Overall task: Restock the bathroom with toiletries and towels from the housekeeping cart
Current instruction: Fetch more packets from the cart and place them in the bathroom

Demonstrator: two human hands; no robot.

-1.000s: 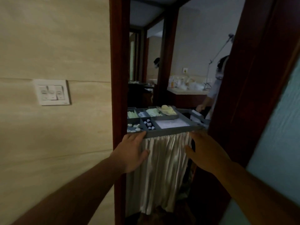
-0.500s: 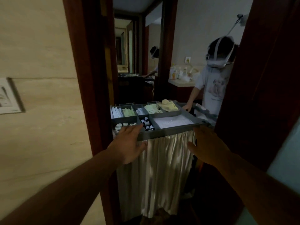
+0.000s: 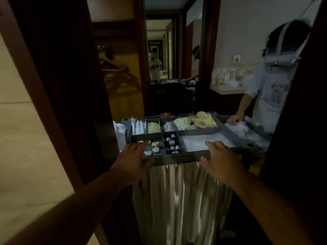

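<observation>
The housekeeping cart [image 3: 177,156] stands in the dark doorway [image 3: 58,85], its grey compartment tray [image 3: 185,155] facing the person. Both hands reach the tray's near rim: the left hand [image 3: 134,156] lies flat over the soap compartment [image 3: 155,147], the right hand [image 3: 219,156] over the white paper section [image 3: 203,140], fingers released and grasping nothing. A good pick means choosing one compartment, pinching single items, and steering clear of the small dark bottles [image 3: 171,144] between.

Both forearms are bare, no sleeves, and the hands [image 3: 134,161] ungloved.
</observation>
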